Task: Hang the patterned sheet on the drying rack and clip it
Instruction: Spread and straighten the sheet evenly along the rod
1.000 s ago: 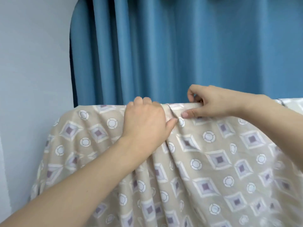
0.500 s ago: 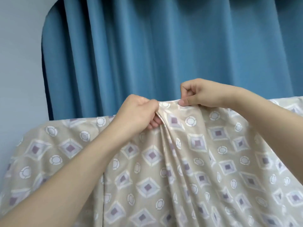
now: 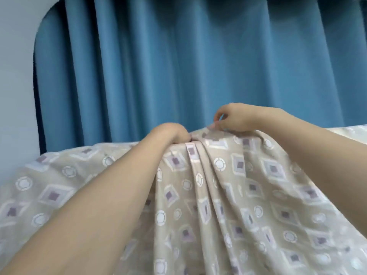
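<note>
Evidently both hands, left (image 3: 170,133) and right (image 3: 236,120), are pinching the beige diamond-patterned sheet (image 3: 228,195) draped mid-frame over the hidden rack; clipping probably comes next, needing a clip.

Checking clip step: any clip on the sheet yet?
No. Both the left hand and right hand pinch the sheet at its top fold; no clip shows.

A heavy blue fabric curtain (image 3: 198,62) is hung across nearly the whole background, falling in deep vertical folds, and soft, even light is spread over its pleats. On the left, a pale grey-white painted wall (image 3: 15,86) is seen, its edge cut in a rounded corner at the top. A narrow dark gap is left between wall and curtain.
</note>
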Motion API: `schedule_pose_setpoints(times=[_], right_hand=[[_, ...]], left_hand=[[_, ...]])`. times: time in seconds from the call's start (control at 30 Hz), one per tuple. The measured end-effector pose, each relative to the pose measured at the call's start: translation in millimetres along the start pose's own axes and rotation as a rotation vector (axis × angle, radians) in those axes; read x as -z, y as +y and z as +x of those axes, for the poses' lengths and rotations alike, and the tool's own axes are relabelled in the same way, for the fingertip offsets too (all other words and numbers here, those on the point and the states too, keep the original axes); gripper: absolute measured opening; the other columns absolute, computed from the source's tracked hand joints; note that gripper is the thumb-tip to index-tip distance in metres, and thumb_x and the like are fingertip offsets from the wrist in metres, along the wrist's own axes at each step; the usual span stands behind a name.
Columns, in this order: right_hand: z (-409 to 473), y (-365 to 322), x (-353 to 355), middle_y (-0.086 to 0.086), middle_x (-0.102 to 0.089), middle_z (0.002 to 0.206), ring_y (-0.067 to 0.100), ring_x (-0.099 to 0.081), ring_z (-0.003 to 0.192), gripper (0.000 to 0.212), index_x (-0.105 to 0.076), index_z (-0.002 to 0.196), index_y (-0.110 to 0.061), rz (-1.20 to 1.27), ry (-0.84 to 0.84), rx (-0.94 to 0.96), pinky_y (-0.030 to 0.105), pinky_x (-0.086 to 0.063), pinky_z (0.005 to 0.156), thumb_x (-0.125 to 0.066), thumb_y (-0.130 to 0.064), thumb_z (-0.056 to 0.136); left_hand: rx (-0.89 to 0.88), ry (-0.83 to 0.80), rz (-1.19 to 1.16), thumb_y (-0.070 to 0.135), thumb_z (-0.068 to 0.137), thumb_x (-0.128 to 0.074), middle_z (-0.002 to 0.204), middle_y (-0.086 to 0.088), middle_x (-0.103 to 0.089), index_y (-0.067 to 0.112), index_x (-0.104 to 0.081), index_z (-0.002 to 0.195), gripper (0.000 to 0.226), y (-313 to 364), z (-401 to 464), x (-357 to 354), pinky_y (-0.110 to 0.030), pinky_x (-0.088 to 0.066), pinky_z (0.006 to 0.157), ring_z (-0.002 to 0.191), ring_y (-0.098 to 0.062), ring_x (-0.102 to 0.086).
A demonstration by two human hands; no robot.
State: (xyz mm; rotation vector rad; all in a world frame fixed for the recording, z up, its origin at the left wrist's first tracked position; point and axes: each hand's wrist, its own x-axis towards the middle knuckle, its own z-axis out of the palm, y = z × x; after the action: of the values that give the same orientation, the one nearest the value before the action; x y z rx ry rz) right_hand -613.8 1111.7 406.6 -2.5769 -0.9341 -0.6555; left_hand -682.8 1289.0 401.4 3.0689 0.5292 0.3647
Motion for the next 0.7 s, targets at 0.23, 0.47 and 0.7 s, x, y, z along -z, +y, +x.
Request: schedule_pose_setpoints(times=[0.23,0.47,0.7], right_hand=[[-90,54,-11,-0.002,-0.049,0.075,0.023,-0.052,0.071,0.052,-0.045,0.068,-0.017,0.021,0.243,0.040,0.037,-0.043,0.067,-0.045,-0.065,0.086],[-115,54,3,-0.001,-0.054,0.075,0.023,-0.054,0.079,0.077,-0.055,0.072,-0.016,-0.401,0.106,-0.331,0.032,-0.040,0.065,-0.033,-0.090,0.069],[-120,81,1,0.012,-0.072,0.081,0.027,-0.069,0.070,0.076,-0.065,0.090,-0.004,-0.211,-0.463,-0.680,0.032,-0.055,0.073,-0.052,-0.077,0.076]], left_hand=[[-0.031,-0.353,-0.078,0.035,0.080,-0.063,0.084,-0.002,-0.076,0.016,-0.075,0.073,0.023,0,-10,-2,-0.032,-0.055,0.075,0.075,-0.022,-0.072],[-0.134,0.384,-0.043,0.019,0.085,-0.045,0.071,-0.005,-0.055,0.012,-0.047,0.067,0.020,35,-20,-5,-0.028,-0.035,0.058,0.060,-0.022,-0.047],[-0.881,0.717,0.225,0.041,0.090,-0.043,0.082,0.009,-0.056,0.024,-0.052,0.087,0.020,78,-82,-39,-0.032,-0.039,0.064,0.080,-0.019,-0.051]])
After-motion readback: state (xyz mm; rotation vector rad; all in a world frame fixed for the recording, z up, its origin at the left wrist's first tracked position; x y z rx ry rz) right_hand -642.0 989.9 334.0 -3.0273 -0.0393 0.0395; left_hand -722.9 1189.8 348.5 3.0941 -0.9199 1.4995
